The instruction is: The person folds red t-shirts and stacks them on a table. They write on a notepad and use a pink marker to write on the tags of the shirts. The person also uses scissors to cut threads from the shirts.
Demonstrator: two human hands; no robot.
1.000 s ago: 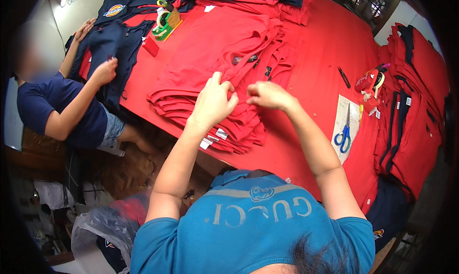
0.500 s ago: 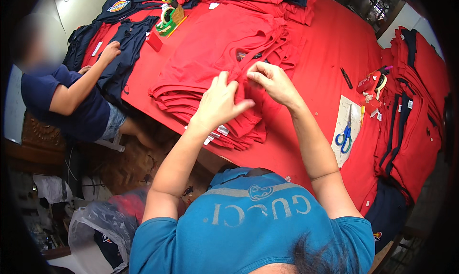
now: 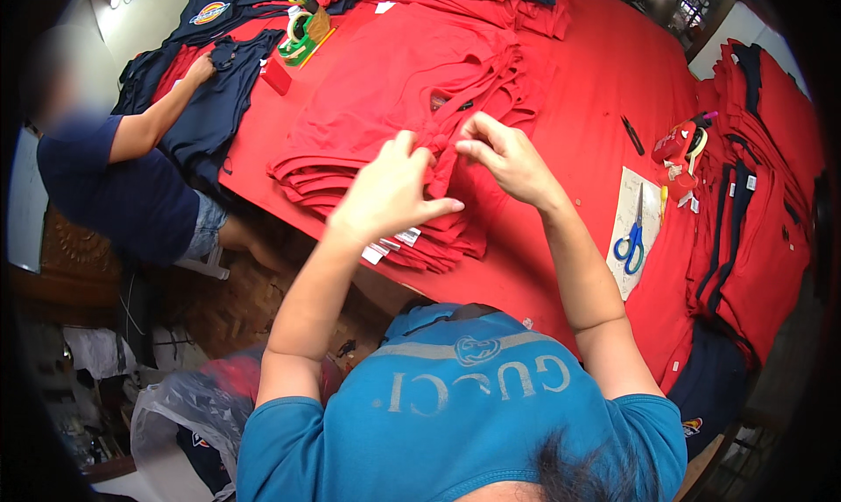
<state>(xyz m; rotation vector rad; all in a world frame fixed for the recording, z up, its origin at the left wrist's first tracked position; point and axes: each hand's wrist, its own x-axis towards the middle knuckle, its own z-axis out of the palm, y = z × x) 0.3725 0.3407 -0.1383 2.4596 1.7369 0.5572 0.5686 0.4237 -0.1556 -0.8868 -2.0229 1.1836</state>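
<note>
My left hand [image 3: 385,187] is over the near side of the red garment stack [image 3: 385,90], its thumb spread wide from loosely bent fingers. My right hand [image 3: 508,156] is narrowed, thumb and fingertips drawn together beside the same stack; I can't tell whether they pinch cloth. The stack lies mid-table, close to the near edge.

At the far left, a green dispenser [image 3: 304,44] carries a tape roll and things with yellow-green handles, near a small red box [image 3: 275,75]. On the right, a red holder [image 3: 673,144] has a pale tape roll and pens about it. Near left, a clear plastic bag [image 3: 162,414] contains dark cloth with a printed emblem.

White tags [image 3: 374,253] poke out of my stack's near edge; their print is too small for me to read. Oval emblems mark the dark shirts [image 3: 250,3] at the far left. Blue scissors [image 3: 632,239] lie on a handwritten sheet [image 3: 623,206], its script illegible.

A dark label in a collar is partly covered by red folds. The co-worker's [image 3: 131,187] head is blurred, and one of their hands is out of my sight.
</note>
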